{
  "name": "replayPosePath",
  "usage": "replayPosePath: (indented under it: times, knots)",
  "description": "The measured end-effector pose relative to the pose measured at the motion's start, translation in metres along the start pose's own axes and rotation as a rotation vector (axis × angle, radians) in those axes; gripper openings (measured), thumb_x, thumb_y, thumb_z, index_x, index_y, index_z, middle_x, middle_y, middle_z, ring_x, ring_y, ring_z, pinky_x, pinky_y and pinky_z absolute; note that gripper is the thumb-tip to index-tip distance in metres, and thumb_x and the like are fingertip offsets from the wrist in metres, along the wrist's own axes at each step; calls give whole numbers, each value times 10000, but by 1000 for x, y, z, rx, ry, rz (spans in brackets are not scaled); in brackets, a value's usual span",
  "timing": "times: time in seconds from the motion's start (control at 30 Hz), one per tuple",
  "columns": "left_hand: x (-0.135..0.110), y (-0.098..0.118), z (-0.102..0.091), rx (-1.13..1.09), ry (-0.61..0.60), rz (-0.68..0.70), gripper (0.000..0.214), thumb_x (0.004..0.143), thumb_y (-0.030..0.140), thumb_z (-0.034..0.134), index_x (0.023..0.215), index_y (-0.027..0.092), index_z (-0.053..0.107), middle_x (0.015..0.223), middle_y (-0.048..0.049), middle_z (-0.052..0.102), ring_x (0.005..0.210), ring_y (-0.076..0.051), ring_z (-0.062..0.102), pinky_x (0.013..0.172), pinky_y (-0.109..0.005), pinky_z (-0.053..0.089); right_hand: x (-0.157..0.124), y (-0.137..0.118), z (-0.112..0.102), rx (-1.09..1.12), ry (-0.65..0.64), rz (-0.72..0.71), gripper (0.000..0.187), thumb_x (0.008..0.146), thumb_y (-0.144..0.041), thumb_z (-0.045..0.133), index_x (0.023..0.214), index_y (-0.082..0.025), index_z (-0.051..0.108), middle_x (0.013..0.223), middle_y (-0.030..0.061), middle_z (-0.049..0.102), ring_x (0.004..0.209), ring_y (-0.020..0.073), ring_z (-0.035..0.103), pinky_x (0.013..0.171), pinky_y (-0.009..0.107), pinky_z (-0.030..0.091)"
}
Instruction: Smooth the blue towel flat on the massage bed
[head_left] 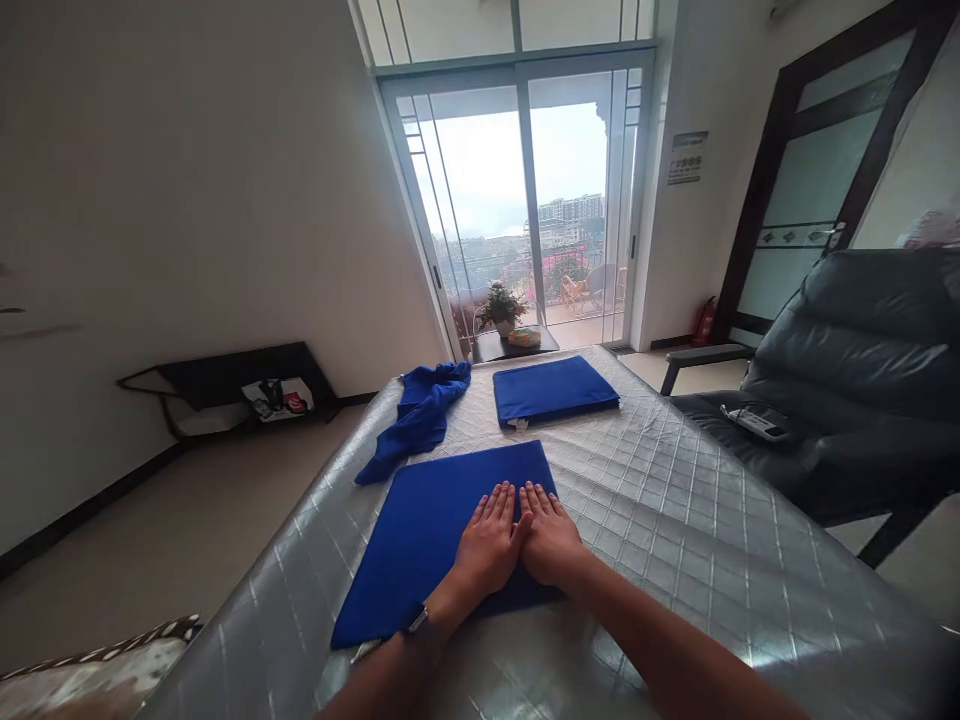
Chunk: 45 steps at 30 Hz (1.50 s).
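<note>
Both palms press down on a flat, folded blue cloth (420, 520) near the front of the bed-like surface. My left hand (491, 540) lies on it with straight fingers, a dark watch on that wrist. Beside it, my right hand (549, 535) rests flat near the cloth's right edge, the thumbs touching or overlapping. Farther back sits a second, neatly folded blue cloth (556, 388) with a small white tag at its near edge. To its left, a crumpled blue cloth (420, 415) trails toward the left edge.
Everything lies on a silver quilted mattress (675, 530). A black armchair (862, 350) stands at the right with a white device (756, 423) on its seat. A low black bench (225, 385) is by the left wall. Beyond the mattress are a potted plant (502, 308) and sliding glass doors.
</note>
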<state>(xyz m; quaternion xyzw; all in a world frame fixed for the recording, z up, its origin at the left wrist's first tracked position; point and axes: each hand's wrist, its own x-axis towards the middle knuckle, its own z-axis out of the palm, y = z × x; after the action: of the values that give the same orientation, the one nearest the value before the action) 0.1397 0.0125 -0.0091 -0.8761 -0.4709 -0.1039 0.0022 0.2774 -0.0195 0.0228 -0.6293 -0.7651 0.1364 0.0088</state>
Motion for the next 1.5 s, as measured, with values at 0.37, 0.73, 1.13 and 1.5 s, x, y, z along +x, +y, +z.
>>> replayPosePath:
  times: [0.37, 0.73, 1.13, 1.5]
  knots:
    - [-42, -40, -9, 64, -81, -141, 738, 1021, 602, 149, 1556, 119, 303, 1620, -108, 279, 1508, -231, 229, 1239, -455, 229, -4, -2, -6, 118, 51, 39, 674, 1013, -372, 216, 1573, 1, 167, 1650, 159, 88, 1530, 248, 55, 1243, 412, 70]
    - [-119, -116, -20, 108, -77, -302, 753, 1007, 612, 180, 1578, 125, 232, 1635, -102, 230, 1512, -249, 212, 1234, -472, 216, -3, -3, -7, 104, 40, 42, 676, 1007, -367, 211, 1573, 0, 164, 1651, 151, 87, 1531, 246, 62, 1239, 410, 76]
    - [-124, -112, -26, 72, -48, -288, 766, 1002, 641, 203, 1576, 134, 237, 1633, -103, 236, 1510, -247, 222, 1231, -463, 232, 1, 0, -5, 19, 38, 33, 689, 1010, -401, 196, 1572, -3, 169, 1651, 151, 91, 1529, 249, 75, 1237, 411, 102]
    - [-124, -103, -37, 65, -50, -399, 852, 973, 699, 159, 1566, 96, 266, 1629, -149, 216, 1511, -278, 213, 1220, -475, 213, -8, -3, -15, -42, 59, 56, 680, 1017, -401, 200, 1569, -5, 194, 1645, 152, 159, 1525, 242, 119, 1234, 395, 115]
